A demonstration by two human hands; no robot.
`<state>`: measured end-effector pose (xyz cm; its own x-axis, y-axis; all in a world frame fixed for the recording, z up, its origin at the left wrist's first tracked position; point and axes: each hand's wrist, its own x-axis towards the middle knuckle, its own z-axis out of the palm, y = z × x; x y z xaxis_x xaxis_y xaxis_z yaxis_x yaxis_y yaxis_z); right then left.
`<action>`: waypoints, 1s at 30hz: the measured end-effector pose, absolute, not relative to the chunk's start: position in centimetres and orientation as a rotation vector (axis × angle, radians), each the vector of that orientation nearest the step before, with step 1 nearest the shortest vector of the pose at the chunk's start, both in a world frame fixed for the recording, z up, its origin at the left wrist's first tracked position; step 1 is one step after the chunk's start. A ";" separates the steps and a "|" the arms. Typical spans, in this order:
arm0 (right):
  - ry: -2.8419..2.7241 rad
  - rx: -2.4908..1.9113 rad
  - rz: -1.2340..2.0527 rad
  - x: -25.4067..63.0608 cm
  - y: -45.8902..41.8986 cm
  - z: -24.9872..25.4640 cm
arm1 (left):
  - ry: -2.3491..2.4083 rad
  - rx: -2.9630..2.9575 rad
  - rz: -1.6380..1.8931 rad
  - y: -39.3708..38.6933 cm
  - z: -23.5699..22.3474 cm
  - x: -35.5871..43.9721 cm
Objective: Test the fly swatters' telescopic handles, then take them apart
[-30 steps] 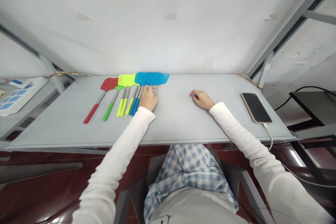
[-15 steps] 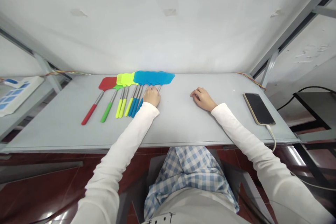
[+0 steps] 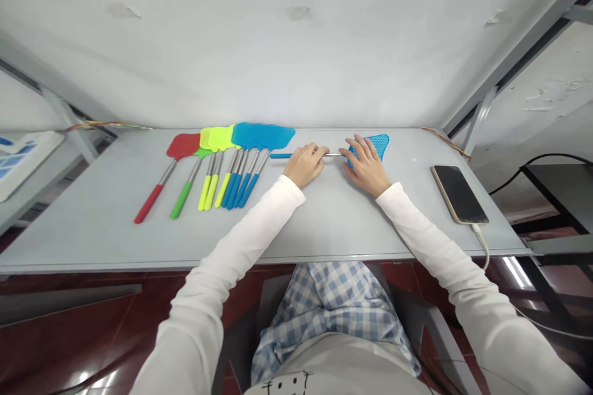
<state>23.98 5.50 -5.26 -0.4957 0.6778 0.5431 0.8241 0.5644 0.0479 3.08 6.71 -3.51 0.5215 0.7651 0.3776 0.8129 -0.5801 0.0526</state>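
A blue fly swatter (image 3: pixel 380 147) lies crosswise in front of me, its mesh head at the right and its blue handle at the left. My left hand (image 3: pixel 306 163) is closed around it where the handle meets the metal rod. Over the mesh head rests my right hand (image 3: pixel 365 166), fingers spread and touching it. To the left, more fly swatters overlap in a row: a red one (image 3: pixel 183 145), a green one (image 3: pixel 185 191), several yellow ones (image 3: pixel 217 137) and several blue ones (image 3: pixel 264 136), heads toward the wall and handles toward me.
A phone (image 3: pixel 459 194) with a white cable plugged in lies at the right of the grey table (image 3: pixel 343 228). Thin coloured wires (image 3: pixel 445 141) run along the back corners. Metal frame posts (image 3: pixel 479 120) stand at both sides, and a white wall rises behind.
My left hand has moved right from the row, bringing one blue fly swatter out and turning it sideways. My right hand has opened and come onto its head.
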 end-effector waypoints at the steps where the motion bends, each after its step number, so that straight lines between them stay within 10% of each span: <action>1: -2.322 -1.240 -0.448 24.1 5.6 -5.3 | -1.328 -2.608 -0.599 7.0 -3.9 3.3; 30: -2.350 -1.209 -0.563 24.4 5.5 -4.9 | -1.327 -2.509 -0.551 6.6 -5.4 2.8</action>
<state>24.41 5.47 -4.92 -0.5234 0.6527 0.5477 0.8301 0.5357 0.1549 2.78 6.60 -5.44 0.5138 0.7368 0.4395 0.8313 -0.5542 -0.0427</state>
